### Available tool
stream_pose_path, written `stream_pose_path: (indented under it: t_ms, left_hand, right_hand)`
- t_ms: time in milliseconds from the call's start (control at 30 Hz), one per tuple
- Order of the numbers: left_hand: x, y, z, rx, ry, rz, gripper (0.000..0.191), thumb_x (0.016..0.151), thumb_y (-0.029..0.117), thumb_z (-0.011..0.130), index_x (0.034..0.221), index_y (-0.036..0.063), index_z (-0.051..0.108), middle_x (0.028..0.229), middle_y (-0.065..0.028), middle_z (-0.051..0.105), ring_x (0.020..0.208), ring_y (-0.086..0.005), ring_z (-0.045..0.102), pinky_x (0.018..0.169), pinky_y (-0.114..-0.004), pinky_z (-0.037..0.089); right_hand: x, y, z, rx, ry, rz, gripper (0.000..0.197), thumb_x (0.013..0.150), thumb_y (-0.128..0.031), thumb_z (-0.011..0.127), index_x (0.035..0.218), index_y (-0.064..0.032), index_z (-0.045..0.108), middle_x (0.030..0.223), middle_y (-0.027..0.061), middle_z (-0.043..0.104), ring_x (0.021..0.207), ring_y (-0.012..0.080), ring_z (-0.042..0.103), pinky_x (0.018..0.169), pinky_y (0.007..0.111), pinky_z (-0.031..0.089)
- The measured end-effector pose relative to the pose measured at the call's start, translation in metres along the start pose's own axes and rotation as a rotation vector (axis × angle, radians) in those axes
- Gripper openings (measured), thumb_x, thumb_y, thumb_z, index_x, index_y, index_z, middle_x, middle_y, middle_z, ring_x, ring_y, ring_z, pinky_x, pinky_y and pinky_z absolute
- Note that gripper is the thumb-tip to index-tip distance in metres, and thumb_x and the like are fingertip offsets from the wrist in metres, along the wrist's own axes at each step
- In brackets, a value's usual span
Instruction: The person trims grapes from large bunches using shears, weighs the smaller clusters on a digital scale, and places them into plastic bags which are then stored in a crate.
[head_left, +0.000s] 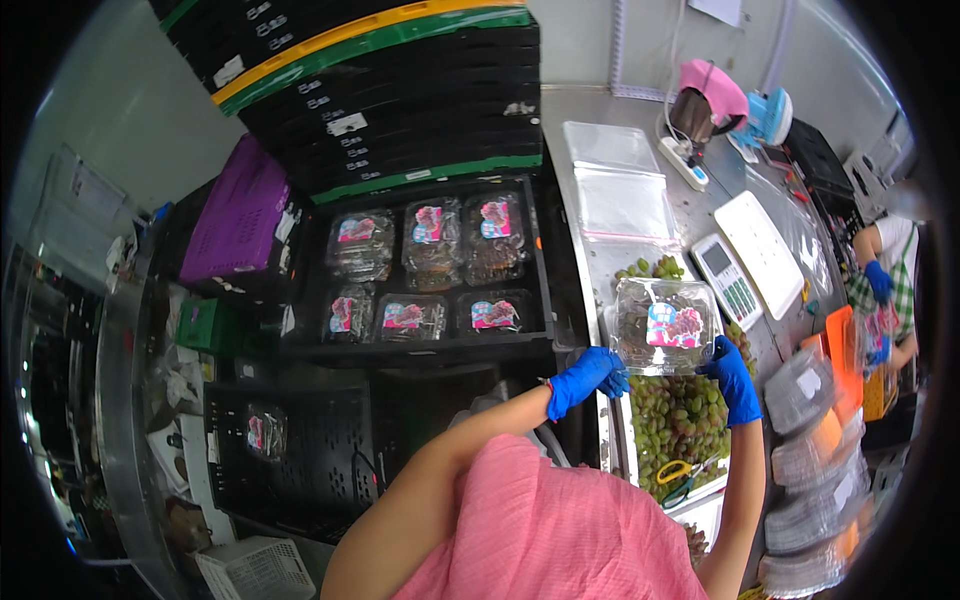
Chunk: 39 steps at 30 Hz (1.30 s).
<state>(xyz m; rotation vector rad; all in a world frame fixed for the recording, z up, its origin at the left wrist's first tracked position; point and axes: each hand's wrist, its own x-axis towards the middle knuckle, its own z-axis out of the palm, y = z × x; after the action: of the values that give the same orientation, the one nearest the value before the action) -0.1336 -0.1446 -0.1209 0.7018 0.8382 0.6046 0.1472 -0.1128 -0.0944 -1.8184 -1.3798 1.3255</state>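
Observation:
Between my two blue-gloved hands is a clear plastic clamshell box (637, 322) with a grape-picture label. My right hand (731, 381) grips its lower right corner. My left hand (592, 381) is at its lower left corner; its fingertips are partly bunched, and whether they grip the box is unclear. Beneath and below the box, green and reddish grapes (675, 420) fill a white tray. Scissors with yellow and green handles (675, 472) lie on the grapes. A smaller bunch of grapes (667, 267) shows just above the box.
A black crate (420, 349) on the left holds several labelled clamshells (427, 240). Below it, another black crate (315, 487) holds one. Plastic bags (626, 202), a digital scale (726, 279) and a power strip (684, 165) lie on the metal table. Stacked empty clamshells (814, 480) and a co-worker (885, 277) are at right.

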Motion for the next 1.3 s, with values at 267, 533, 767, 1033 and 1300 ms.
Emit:
stream_pose_path:
  t_ms: [267, 533, 767, 1033, 1300]
  left_hand:
    - [-0.113, 0.029, -0.110, -0.336, 0.360, 0.318, 0.019, 0.085, 0.012, 0.040, 0.091, -0.0018, 0.051, 0.092, -0.0171, 0.058, 0.083, -0.0254, 0.059, 0.075, -0.033, 0.048]
    - [-0.178, -0.013, -0.248, -0.441, 0.820, 0.957, 0.025, 0.085, 0.010, 0.037, 0.098, -0.0079, 0.048, 0.112, -0.0186, 0.047, 0.108, -0.0265, 0.043, 0.097, -0.035, 0.031]
    - [-0.143, -0.011, -0.349, -0.798, 1.155, 0.808, 0.027, 0.081, 0.010, 0.042, 0.100, -0.0078, 0.048, 0.102, -0.0155, 0.053, 0.098, -0.0233, 0.049, 0.090, -0.032, 0.038]
    - [-0.107, -0.005, -0.376, -0.735, 1.166, 0.544, 0.037, 0.085, 0.021, 0.037, 0.110, -0.0055, 0.042, 0.110, -0.0156, 0.049, 0.099, -0.0241, 0.048, 0.089, -0.034, 0.036]
    - [-0.021, 0.059, -0.142, -0.384, 0.072, 0.305, 0.040, 0.089, 0.026, 0.031, 0.118, 0.0002, 0.039, 0.113, -0.0140, 0.047, 0.099, -0.0230, 0.047, 0.088, -0.035, 0.035]
  right_hand:
    - [0.032, -0.113, 0.162, 0.319, -0.242, -0.161, 0.041, 0.071, 0.004, 0.053, 0.110, -0.0013, 0.043, 0.088, 0.0058, 0.056, 0.075, 0.0130, 0.055, 0.063, 0.024, 0.045]
    - [0.030, -0.217, 0.356, 0.396, -0.962, -0.327, 0.044, 0.083, -0.006, 0.049, 0.124, -0.0070, 0.035, 0.113, 0.0092, 0.049, 0.104, 0.0177, 0.047, 0.090, 0.028, 0.036]
    - [0.059, -0.165, 0.323, 0.407, -0.766, -0.015, 0.030, 0.082, -0.013, 0.053, 0.110, -0.0015, 0.049, 0.095, 0.0066, 0.057, 0.086, 0.0118, 0.053, 0.078, 0.025, 0.043]
    - [-0.006, -0.096, 0.215, 0.993, -0.130, 0.100, 0.022, 0.081, -0.010, 0.052, 0.100, 0.0016, 0.053, 0.085, 0.0075, 0.057, 0.075, 0.0120, 0.054, 0.070, 0.022, 0.045]
    - [-0.119, -0.030, 0.153, 0.972, 0.530, -0.041, 0.026, 0.081, -0.010, 0.050, 0.107, -0.0019, 0.051, 0.088, 0.0078, 0.059, 0.079, 0.0143, 0.056, 0.074, 0.024, 0.044]
